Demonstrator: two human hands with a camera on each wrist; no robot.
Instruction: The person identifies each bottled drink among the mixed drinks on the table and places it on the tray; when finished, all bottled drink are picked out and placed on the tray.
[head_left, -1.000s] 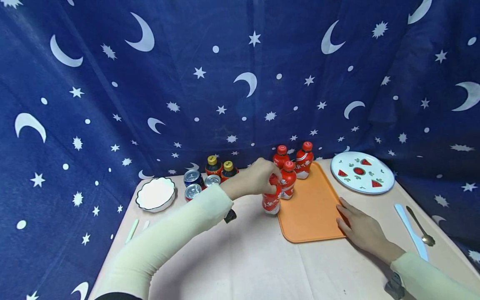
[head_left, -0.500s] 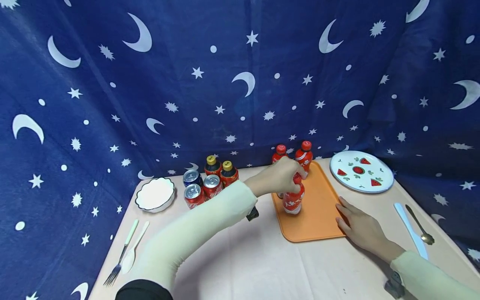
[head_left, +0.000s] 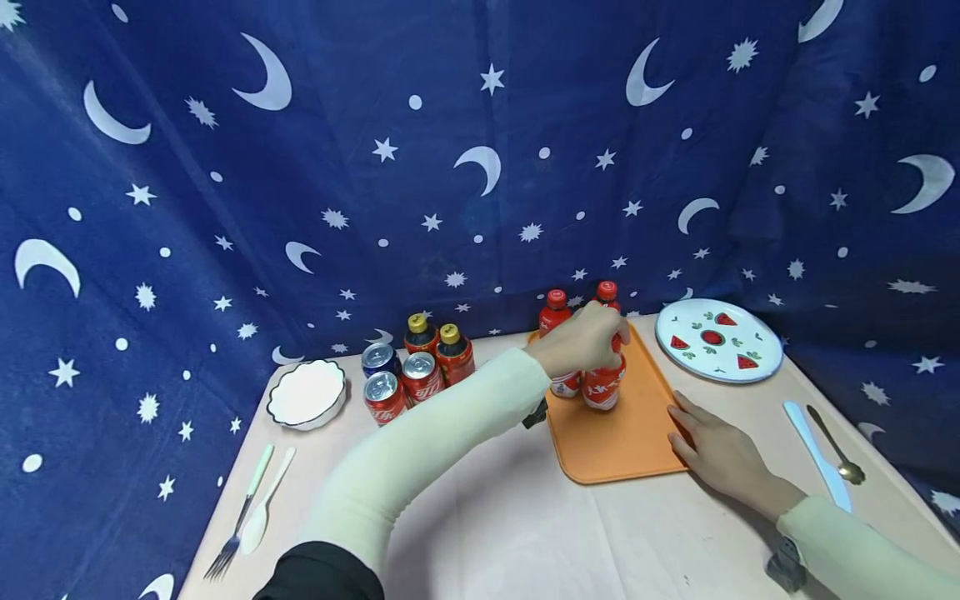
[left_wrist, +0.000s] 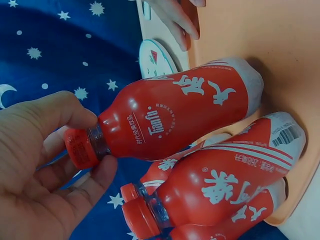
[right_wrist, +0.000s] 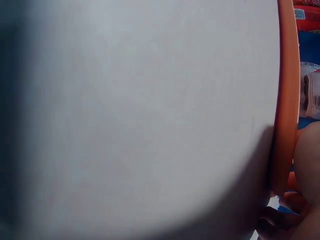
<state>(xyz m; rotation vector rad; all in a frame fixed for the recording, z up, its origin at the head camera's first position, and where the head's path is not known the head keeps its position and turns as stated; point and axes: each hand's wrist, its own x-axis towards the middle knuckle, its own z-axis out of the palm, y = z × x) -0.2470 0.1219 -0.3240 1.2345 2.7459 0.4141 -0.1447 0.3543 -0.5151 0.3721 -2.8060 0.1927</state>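
My left hand (head_left: 590, 337) pinches a red-labelled drink bottle (left_wrist: 182, 112) by its red cap and neck, thumb on one side and fingers on the other. The bottle stands upright over the orange tray (head_left: 622, 450), close beside several matching red bottles (left_wrist: 220, 185) on the tray's far part. From above, my hand covers much of the held bottle and partly hides its neighbours. At the tray's right edge my right hand (head_left: 723, 454) holds the rim (right_wrist: 287, 100), its thumb over the tray side and its fingers along the outside.
Left of the tray stand soda cans (head_left: 422, 377) and two gold-capped bottles (head_left: 455, 357). A white scalloped bowl (head_left: 307, 396), fork (head_left: 238, 517) and white spoon (head_left: 262, 508) lie farther left. A watermelon-patterned plate (head_left: 720, 342), pale blue knife (head_left: 817, 458) and gold spoon (head_left: 836, 446) lie right.
My left hand has carried the bottle from the tray's left edge rightward over the tray, then slightly back toward the other bottles. The right hand stays at the tray's rim.
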